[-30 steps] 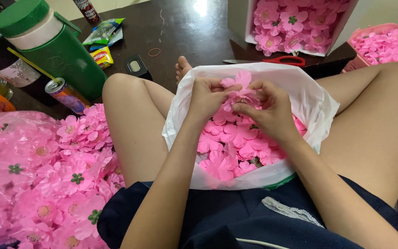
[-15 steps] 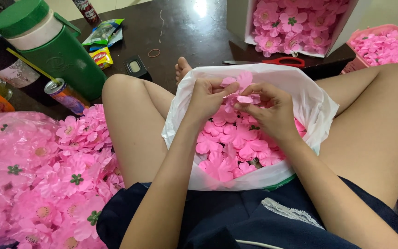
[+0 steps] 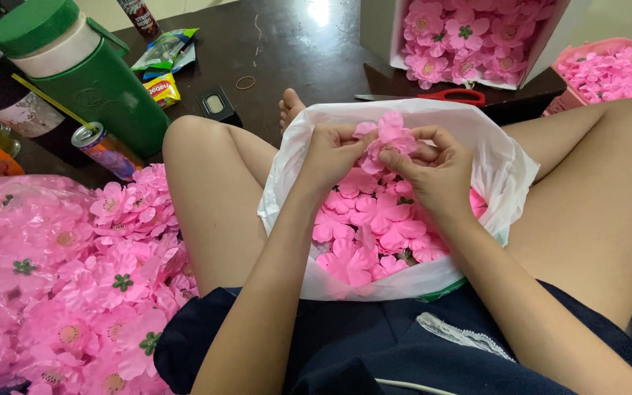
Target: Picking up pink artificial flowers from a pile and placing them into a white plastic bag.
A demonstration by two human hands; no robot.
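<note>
I sit cross-legged with a white plastic bag [image 3: 506,172] open in my lap, filled with loose pink fabric petals [image 3: 374,227]. Both hands meet just above the bag. My left hand [image 3: 330,152] and my right hand [image 3: 437,170] pinch the same pink artificial flower [image 3: 389,135] from either side, fingertips pressed into its petals. The flower sits a little above the pile in the bag.
A clear bag of finished pink flowers [image 3: 53,285] lies at my left knee. A green jug [image 3: 85,73], a drink can [image 3: 104,150] and snack packets [image 3: 162,69] stand on the dark floor. Red-handled scissors [image 3: 448,96], a white box of flowers [image 3: 477,33] and a pink basket [image 3: 608,69] sit ahead.
Both hands have lifted slightly out of the bag, and the pink flower between them now stands higher and more opened out.
</note>
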